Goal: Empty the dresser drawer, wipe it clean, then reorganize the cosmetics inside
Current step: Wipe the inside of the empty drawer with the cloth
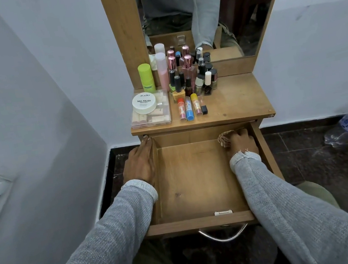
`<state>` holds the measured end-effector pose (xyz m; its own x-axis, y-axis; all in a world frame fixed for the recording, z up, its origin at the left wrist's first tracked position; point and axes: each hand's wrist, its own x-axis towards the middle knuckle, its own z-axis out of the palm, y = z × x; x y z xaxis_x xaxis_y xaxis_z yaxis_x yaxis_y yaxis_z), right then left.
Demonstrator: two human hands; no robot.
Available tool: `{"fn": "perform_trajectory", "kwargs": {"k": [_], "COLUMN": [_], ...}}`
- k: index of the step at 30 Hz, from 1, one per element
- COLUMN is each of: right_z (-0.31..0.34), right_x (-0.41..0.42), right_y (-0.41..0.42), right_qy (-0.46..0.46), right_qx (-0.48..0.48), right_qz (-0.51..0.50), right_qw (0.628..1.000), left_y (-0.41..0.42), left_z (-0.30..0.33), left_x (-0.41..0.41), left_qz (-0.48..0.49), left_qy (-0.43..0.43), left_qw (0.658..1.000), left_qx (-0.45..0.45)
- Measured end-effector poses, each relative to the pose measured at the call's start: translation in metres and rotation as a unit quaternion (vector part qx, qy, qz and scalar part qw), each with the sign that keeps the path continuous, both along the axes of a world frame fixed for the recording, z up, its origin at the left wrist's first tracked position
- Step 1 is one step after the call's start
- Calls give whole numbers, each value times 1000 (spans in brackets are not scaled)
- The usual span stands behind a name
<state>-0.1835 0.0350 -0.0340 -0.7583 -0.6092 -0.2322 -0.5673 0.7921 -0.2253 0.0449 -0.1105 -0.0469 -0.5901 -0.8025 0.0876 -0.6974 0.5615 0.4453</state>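
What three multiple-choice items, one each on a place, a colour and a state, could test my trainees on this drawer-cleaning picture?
1. The nail polish remover tub sits
A. in the drawer
B. on a clear plastic box
C. on the floor

2. The leftmost bottle on the dresser top has a cap coloured
A. red
B. black
C. lime green

3. The drawer is
A. open and emptied
B. shut
C. full of cosmetics

Answers: 1 B, it rests on the box's lid; 2 C, the cap is plainly green; 3 A, bare wood shows, the right hand pressing a cloth inside.

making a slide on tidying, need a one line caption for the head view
Right hand wipes the emptied drawer with a cloth; left hand steadies its side, cosmetics wait on top.
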Motion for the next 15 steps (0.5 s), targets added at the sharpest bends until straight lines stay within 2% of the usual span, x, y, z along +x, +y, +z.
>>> {"fn": "perform_trajectory", "kwargs": {"k": [8,13,15], "right_z": [0,0,3], "right_x": [32,65,86], "right_y": [-24,-45,-58], "right_qy": [15,27,-5], "right_qx": [35,32,12], "right_qz": [66,197,246], "right_qw": [997,979,969], "left_y": [3,4,4], "left_z": [3,8,9], "left_x": [-2,-3,-3], "left_qz": [1,-1,1], "left_qy": [-17,-34,-44], "left_qw": [1000,999,999], "left_qx": [-6,-6,-5]}}
